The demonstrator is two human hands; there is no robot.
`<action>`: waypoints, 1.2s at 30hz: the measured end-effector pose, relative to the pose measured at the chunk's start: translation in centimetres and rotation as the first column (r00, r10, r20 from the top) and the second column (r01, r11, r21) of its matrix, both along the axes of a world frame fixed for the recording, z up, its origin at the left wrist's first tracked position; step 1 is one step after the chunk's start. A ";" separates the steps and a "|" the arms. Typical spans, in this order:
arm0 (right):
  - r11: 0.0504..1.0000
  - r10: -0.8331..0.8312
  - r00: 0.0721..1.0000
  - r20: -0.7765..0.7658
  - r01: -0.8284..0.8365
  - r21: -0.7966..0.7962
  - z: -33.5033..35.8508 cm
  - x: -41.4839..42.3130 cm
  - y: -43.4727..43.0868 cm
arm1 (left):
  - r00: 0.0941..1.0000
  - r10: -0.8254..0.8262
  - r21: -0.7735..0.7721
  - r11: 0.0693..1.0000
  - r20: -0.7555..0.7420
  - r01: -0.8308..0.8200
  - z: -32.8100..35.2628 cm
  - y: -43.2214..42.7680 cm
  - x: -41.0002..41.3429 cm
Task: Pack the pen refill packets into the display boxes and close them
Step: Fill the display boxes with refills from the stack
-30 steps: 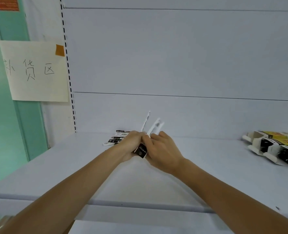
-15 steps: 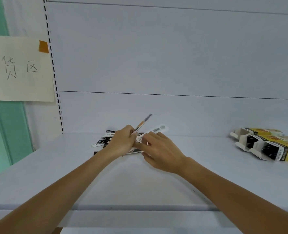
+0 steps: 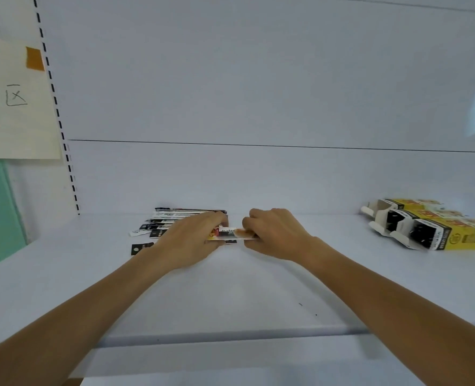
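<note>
Both forearms cross the front edge of the shelf [image 3: 230,302]. At mid-shelf the left hand [image 3: 191,240] and right hand [image 3: 275,235] each have a grip clasped on one end of a refill packet [image 3: 230,235], held low and level. Loose packets [image 3: 169,221] lie fanned behind the left hand, near the back edge. Open yellow boxes [image 3: 425,227] lie toward the right back corner.

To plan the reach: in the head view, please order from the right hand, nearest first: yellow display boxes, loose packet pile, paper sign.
1. Loose packet pile, just left of the right hand.
2. Yellow display boxes, to the right.
3. Paper sign, far left on the wall.
</note>
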State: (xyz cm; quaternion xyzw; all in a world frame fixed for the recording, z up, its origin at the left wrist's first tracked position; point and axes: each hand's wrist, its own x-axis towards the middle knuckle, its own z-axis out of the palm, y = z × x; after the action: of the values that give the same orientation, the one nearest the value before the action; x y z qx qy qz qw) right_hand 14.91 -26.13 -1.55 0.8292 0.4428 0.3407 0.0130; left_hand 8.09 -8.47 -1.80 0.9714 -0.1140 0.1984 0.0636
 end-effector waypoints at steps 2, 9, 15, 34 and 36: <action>1.000 0.015 0.999 0.048 -0.015 0.007 -0.3 0.0 -0.7 | 0.994 0.110 0.087 0.990 -0.003 -0.109 0.2 -1.0 0.6; 0.999 0.002 0.999 0.051 -0.005 0.052 -1.4 0.8 -4.2 | 0.996 0.091 0.228 0.969 0.026 -0.094 0.5 -5.9 3.8; 0.983 -0.179 0.935 -0.306 0.185 -0.009 -0.1 2.4 -11.4 | 0.999 -0.010 0.272 0.962 0.032 0.001 0.0 -12.5 6.2; 0.972 -0.097 0.977 -0.191 0.135 0.194 3.7 12.5 -40.3 | 0.998 0.011 -0.083 0.996 -0.054 -0.015 0.9 -30.1 12.4; 0.971 -0.198 0.949 -0.247 0.225 0.086 2.5 13.7 -43.1 | 0.996 0.075 -0.027 0.997 -0.051 -0.076 0.5 -29.4 12.0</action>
State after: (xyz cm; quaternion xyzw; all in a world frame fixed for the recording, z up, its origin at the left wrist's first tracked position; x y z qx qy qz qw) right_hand 28.62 -69.28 0.93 0.9060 0.3298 0.2606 -0.0504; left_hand 20.09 -37.84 -1.29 0.9786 -0.0726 0.1779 0.0730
